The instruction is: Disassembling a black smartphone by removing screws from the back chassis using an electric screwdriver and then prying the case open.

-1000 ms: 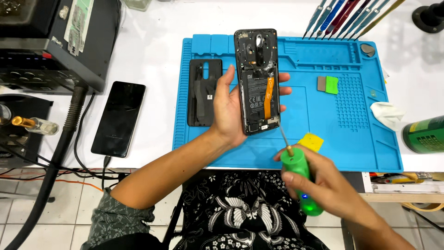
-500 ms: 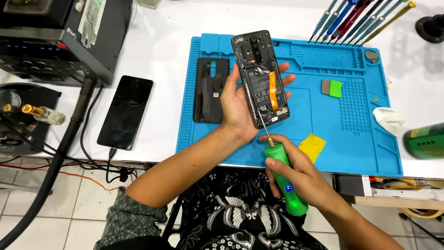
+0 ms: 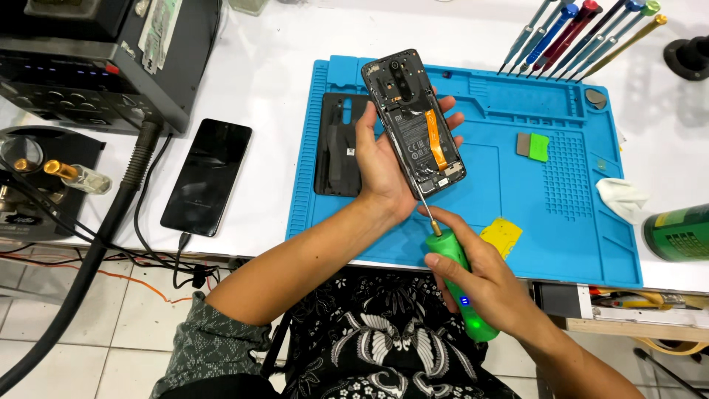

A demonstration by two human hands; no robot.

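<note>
Our left hand (image 3: 384,159) cradles the opened smartphone (image 3: 415,122) tilted above the blue repair mat (image 3: 561,214), fingers wrapped around its edges, while our right hand (image 3: 484,284) fingers clench the green electric screwdriver (image 3: 458,284), tip at the phone's lower edge.

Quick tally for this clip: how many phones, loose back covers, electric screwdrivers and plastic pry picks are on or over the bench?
Phones: 2, opened phone in left hand, black phone on table
Back covers: 1
Electric screwdrivers: 1, green in right hand
Pry picks: 2, green, yellow
Total: 6
</note>
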